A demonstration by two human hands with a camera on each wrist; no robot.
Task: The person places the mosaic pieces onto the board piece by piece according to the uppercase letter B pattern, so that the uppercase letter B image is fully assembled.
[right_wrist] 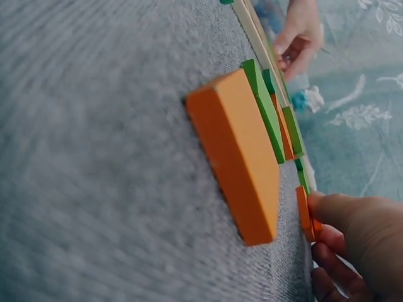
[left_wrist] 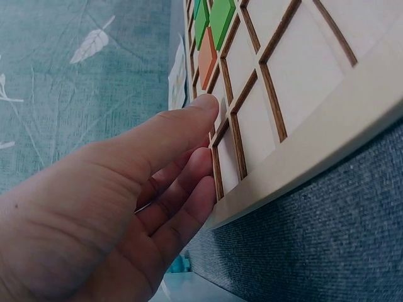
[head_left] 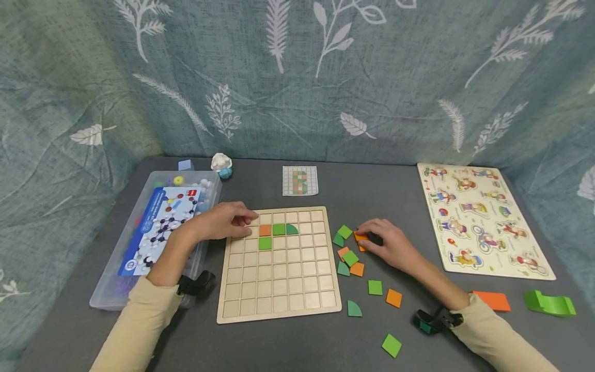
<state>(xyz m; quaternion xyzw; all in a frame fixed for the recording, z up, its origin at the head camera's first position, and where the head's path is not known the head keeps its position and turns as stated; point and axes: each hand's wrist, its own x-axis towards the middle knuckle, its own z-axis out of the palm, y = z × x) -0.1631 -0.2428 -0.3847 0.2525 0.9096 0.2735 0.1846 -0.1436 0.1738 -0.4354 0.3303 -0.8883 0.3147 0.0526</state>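
A wooden grid board (head_left: 279, 283) lies in the middle of the table. In its upper rows sit an orange square tile (head_left: 265, 230), two green square tiles (head_left: 279, 229) and a dark green quarter-circle tile (head_left: 291, 229). My left hand (head_left: 229, 221) rests at the board's upper left corner, fingers loosely bent; nothing shows between thumb and fingers in the left wrist view. To the right of the board, my right hand (head_left: 388, 244) pinches an orange square tile (right_wrist: 303, 214) between thumb and fingers. A second orange tile lies against it, partly hidden.
Several loose green and orange tiles (head_left: 357, 269) lie right of the board. A pattern card (head_left: 300, 181) lies behind it. At left stands a clear plastic box (head_left: 104, 289); at right lie a picture puzzle (head_left: 488, 222), an orange block (head_left: 494, 301) and a green block (head_left: 550, 304).
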